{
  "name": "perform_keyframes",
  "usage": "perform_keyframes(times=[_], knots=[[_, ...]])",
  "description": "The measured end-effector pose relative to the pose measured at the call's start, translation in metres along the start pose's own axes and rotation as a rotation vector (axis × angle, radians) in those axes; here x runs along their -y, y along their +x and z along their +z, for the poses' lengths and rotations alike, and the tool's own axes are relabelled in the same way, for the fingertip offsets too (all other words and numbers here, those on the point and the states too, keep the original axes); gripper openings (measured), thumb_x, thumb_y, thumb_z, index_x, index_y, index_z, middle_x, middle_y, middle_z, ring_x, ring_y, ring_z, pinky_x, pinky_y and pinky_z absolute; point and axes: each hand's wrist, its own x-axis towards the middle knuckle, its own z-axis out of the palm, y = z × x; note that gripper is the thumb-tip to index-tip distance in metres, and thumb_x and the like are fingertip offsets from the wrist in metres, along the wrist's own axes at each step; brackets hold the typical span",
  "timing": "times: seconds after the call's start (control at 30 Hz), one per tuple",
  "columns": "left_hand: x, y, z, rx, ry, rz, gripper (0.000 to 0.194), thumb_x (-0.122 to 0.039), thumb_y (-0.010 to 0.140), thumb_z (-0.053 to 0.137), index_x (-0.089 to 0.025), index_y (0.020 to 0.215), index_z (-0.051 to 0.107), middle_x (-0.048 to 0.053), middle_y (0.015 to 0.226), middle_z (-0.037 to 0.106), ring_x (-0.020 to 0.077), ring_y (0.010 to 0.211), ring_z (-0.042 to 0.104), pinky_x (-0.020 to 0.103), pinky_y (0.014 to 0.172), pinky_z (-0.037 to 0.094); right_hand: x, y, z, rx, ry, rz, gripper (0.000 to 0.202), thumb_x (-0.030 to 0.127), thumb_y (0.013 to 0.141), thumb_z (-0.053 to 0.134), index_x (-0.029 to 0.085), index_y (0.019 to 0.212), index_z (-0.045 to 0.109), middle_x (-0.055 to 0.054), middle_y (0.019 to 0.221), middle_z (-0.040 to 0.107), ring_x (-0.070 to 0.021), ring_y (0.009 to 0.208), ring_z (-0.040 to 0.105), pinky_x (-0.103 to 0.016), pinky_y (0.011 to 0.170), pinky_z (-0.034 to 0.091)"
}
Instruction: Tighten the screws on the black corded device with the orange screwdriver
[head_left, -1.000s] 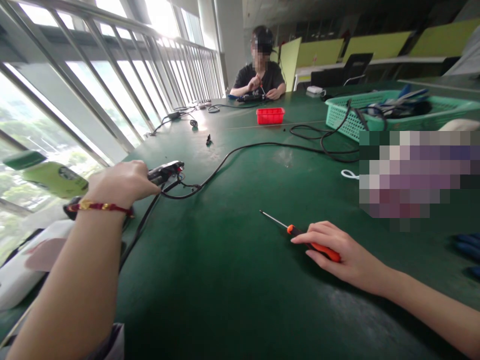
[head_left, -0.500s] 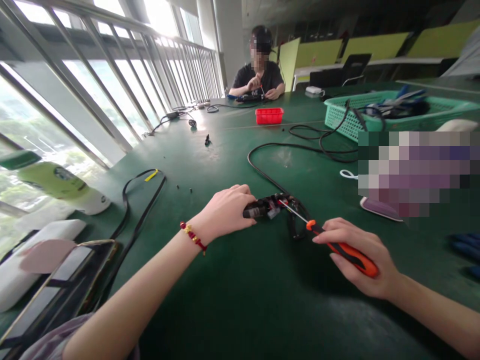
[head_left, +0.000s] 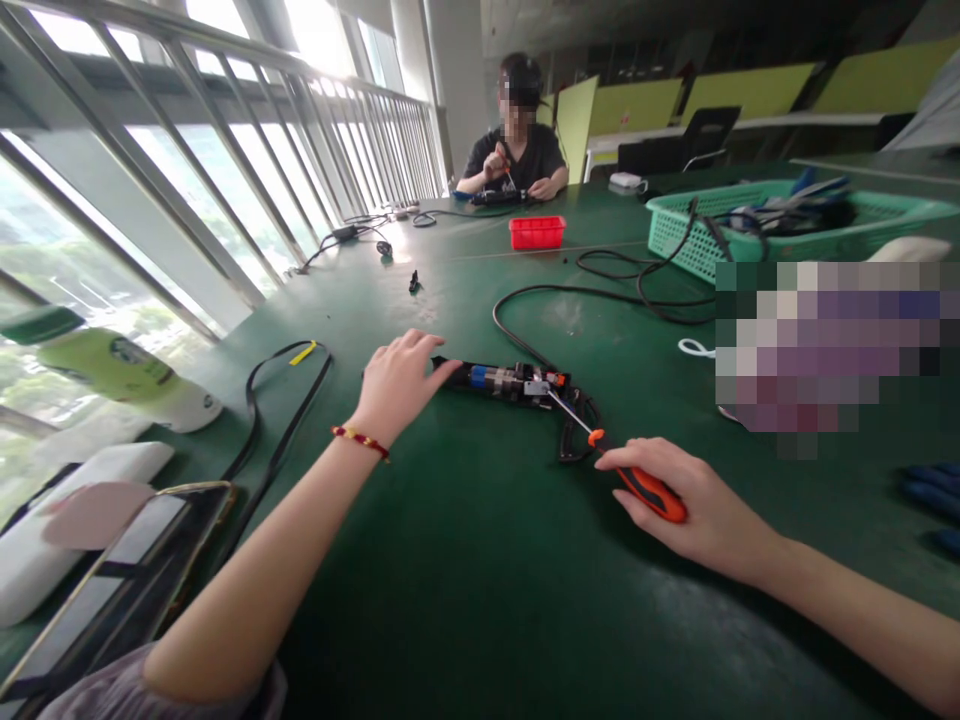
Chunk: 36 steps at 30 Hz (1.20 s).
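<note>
as held, screwdriver (head_left: 616, 467) tip points up-left at device (head_left: 510, 381).

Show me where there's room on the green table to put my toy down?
Bare table lies near you, between the left hand and right hand. It is crowded around the opened device, black cable and green basket.

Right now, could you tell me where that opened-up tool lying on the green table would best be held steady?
Probably the bare black end of the opened tool, from the left, where the left hand already rests. The middle shows exposed parts, the screwdriver in the right hand works at the right end, and the cable leaves there too.
</note>
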Motion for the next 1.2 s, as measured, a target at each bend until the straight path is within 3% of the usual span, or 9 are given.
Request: perform_keyframes(times=[0.2,0.27,0.37,0.53,0.7,0.87,0.97,1.07,1.2], knots=[[0.088,0.001,-0.001,0.169,-0.024,-0.367,0.034,-0.024,0.081,0.037,-0.019,0.105,0.061,0.008,0.111,0.059,0.0215,0.093,0.059,0.031,0.080,0.044,0.000,0.001,0.000,0.022,0.006,-0.037,0.025,0.020,0.080,0.053,0.024,0.104,0.055,-0.004,0.093,0.065,-0.0182,0.089,0.059,-0.034,0.078,0.048],[0.101,-0.001,0.004,0.247,-0.063,-0.378,0.035,-0.024,0.079,0.038,-0.016,0.103,0.063,0.009,0.106,0.062,0.0208,0.092,0.059,0.029,0.082,0.044,0.001,0.002,0.000,0.023,0.003,-0.029,0.025,0.020,0.080,0.053,0.024,0.104,0.055,-0.004,0.094,0.065,-0.0186,0.089,0.059,-0.034,0.079,0.048],[0.101,-0.002,0.007,0.308,-0.084,-0.345,0.035,-0.029,0.079,0.039,-0.013,0.096,0.065,0.008,0.099,0.066,0.0206,0.093,0.059,0.027,0.083,0.043,0.002,0.002,-0.001,0.030,-0.008,-0.030,0.024,0.020,0.081,0.053,0.024,0.104,0.055,-0.003,0.093,0.065,-0.0192,0.091,0.059,-0.035,0.080,0.048],[0.082,0.001,0.001,0.390,-0.101,-0.309,0.035,-0.034,0.075,0.048,-0.011,0.094,0.064,0.009,0.093,0.067,0.0205,0.088,0.060,0.025,0.077,0.046,0.001,0.001,0.000,0.063,-0.014,-0.042,0.023,0.020,0.083,0.051,0.024,0.106,0.052,-0.004,0.096,0.064,-0.0186,0.092,0.058,-0.036,0.083,0.046],[0.060,0.002,-0.008,0.474,-0.087,-0.282,0.020,-0.021,0.067,0.050,-0.017,0.081,0.063,0.004,0.083,0.068,0.0187,0.081,0.063,0.024,0.074,0.048,0.001,0.002,0.000,0.056,-0.012,-0.045,0.024,0.020,0.082,0.052,0.023,0.106,0.053,-0.004,0.096,0.064,-0.0184,0.092,0.058,-0.036,0.081,0.046],[0.006,-0.010,-0.026,0.656,0.050,-0.178,0.010,-0.018,0.064,0.054,-0.020,0.070,0.062,0.005,0.076,0.066,0.0235,0.075,0.064,0.030,0.064,0.048,0.001,0.001,-0.001,0.059,-0.007,-0.041,0.025,0.020,0.082,0.051,0.023,0.106,0.054,-0.003,0.094,0.064,-0.0179,0.089,0.058,-0.034,0.080,0.047],[-0.045,-0.025,-0.027,0.559,0.133,-0.048,0.013,-0.012,0.069,0.050,-0.019,0.074,0.060,0.009,0.081,0.065,0.0249,0.077,0.063,0.032,0.060,0.047,0.000,0.001,-0.001,0.047,0.015,-0.023,0.025,0.022,0.082,0.052,0.023,0.106,0.054,-0.003,0.094,0.064,-0.0175,0.090,0.058,-0.032,0.079,0.048],[-0.086,-0.038,-0.017,0.374,0.072,0.145,0.020,-0.006,0.072,0.048,-0.018,0.085,0.057,0.011,0.089,0.063,0.0218,0.082,0.062,0.029,0.062,0.048,0.000,0.000,-0.001,0.028,0.044,-0.025,0.024,0.021,0.081,0.052,0.023,0.106,0.056,-0.003,0.095,0.064,-0.0166,0.088,0.059,-0.030,0.078,0.048],[-0.103,-0.044,-0.003,0.260,0.077,0.225,0.022,-0.002,0.077,0.044,-0.014,0.092,0.054,0.009,0.095,0.059,0.0218,0.089,0.057,0.032,0.072,0.050,0.004,-0.001,-0.002,-0.007,0.075,-0.056,0.022,0.018,0.081,0.052,0.023,0.100,0.059,-0.002,0.087,0.065,-0.0159,0.082,0.059,-0.030,0.076,0.046]])
